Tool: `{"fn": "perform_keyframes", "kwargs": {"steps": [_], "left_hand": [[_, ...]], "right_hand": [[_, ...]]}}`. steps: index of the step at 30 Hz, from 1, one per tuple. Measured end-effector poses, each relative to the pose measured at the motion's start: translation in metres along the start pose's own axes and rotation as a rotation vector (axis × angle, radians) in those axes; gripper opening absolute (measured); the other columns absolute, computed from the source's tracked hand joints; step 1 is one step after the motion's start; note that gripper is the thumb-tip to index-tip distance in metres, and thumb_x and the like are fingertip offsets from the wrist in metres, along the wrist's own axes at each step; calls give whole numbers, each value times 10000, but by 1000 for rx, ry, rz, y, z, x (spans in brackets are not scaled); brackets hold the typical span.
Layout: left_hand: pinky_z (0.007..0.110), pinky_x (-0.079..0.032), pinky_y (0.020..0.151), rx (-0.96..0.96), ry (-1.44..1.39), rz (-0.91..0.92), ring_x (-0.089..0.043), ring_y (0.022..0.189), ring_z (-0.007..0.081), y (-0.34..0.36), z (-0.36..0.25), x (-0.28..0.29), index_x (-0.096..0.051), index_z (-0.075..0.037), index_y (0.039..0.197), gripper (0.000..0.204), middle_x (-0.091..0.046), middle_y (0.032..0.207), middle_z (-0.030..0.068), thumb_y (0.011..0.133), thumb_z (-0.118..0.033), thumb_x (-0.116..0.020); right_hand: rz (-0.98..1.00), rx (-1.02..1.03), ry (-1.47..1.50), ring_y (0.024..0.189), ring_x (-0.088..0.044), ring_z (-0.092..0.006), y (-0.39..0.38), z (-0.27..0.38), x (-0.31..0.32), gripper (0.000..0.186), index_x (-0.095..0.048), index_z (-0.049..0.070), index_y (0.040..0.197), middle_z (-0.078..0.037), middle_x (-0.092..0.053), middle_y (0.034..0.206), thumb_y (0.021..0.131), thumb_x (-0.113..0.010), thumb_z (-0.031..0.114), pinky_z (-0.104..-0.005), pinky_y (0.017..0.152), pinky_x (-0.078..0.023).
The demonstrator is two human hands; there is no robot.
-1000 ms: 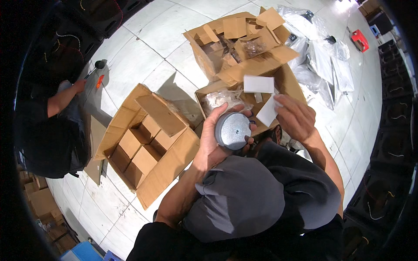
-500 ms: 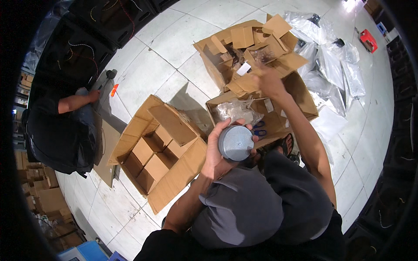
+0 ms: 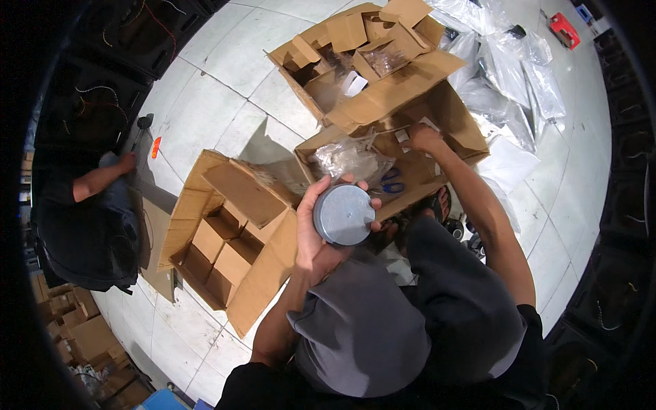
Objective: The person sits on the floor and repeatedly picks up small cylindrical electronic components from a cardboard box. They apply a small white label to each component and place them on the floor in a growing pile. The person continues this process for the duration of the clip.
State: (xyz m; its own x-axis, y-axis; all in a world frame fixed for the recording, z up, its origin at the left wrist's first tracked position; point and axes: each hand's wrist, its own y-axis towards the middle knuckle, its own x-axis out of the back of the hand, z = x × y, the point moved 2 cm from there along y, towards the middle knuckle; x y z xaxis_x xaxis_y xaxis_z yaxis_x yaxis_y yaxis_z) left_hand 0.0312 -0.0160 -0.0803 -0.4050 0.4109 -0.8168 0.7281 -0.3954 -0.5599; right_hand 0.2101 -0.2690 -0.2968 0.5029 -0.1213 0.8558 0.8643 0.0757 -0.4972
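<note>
Round grey disc (image 3: 344, 214), one, flat face up: held above the near edge of the middle carton, before the seated person's knees (image 3: 369, 321), which are in dark grey trousers.

Left hand (image 3: 311, 236): cupped under and around the disc, fingertips curled over its far and right rim; firm hold.

Right hand (image 3: 425, 139): lowered into the middle carton, fingers bent and pointing down; whether it has hold of anything I cannot tell.

Small white pieces (image 3: 403, 137): in the middle carton, just beside the right hand's fingers.

Middle carton (image 3: 471, 135): brown, open, lying just beyond the disc. Contents include a clear plastic bag (image 3: 347, 158) at the left and blue-handled scissors (image 3: 391, 182) nearer the disc.

Far carton (image 3: 403, 94): brown, flaps up, against the middle one; cardboard scraps, clear plastic and a curled white piece (image 3: 354, 85) inside.

Left carton (image 3: 263, 290): open, with smaller brown boxes (image 3: 232, 256) packed inside.

Plastic-wrapped goods (image 3: 506, 78): heaped at far right on the pale tiled floor (image 3: 219, 75). Red object (image 3: 564, 31): beyond them.

Orange strip (image 3: 156, 147): on the floor at left, near a second person (image 3: 85, 232) in dark clothing.
</note>
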Motion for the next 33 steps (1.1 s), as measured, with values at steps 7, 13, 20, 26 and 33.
{"fn": "perform_keyframes", "kwargs": {"steps": [7,13,20,26,33], "left_hand": [[429,-499,634,0,29,-18,-592,879,307,4,-1,0,-563,-129,1019,294,-606,992,82,899,-397,-551],[446,-501,645,-3,-34,2,-593,888,319,1,-5,2,-561,-121,1024,290,-604,991,89,906,-386,-543],[443,-496,651,26,-5,-16,-593,902,317,1,-2,-1,-561,-122,1017,288,-603,990,92,905,-387,-543],[450,-504,650,-6,-12,15,-602,913,324,0,-6,4,-564,-118,1020,296,-605,991,92,904,-390,-547],[464,-519,642,34,-8,-7,-613,896,328,4,-3,-3,-571,-115,1018,304,-612,980,96,900,-395,-560]], "right_hand": [[-127,14,212,1081,-587,-393,2,8,-8,513,-601,48,1175,-205,-623,1149,726,-745,250,-447,906,-495],[-500,366,425,831,-648,-355,-108,46,89,267,-670,15,947,-192,-665,852,767,-714,207,-437,726,-493],[-784,516,456,712,-657,-303,-52,110,143,302,-687,9,995,-184,-677,832,830,-676,262,-367,674,-497],[-777,359,644,688,-666,-241,-65,66,135,278,-695,20,1047,-153,-702,836,862,-655,225,-318,670,-512],[-623,340,944,688,-659,-237,-51,84,128,325,-688,-37,1042,-209,-687,817,852,-669,227,-313,673,-511]]}}
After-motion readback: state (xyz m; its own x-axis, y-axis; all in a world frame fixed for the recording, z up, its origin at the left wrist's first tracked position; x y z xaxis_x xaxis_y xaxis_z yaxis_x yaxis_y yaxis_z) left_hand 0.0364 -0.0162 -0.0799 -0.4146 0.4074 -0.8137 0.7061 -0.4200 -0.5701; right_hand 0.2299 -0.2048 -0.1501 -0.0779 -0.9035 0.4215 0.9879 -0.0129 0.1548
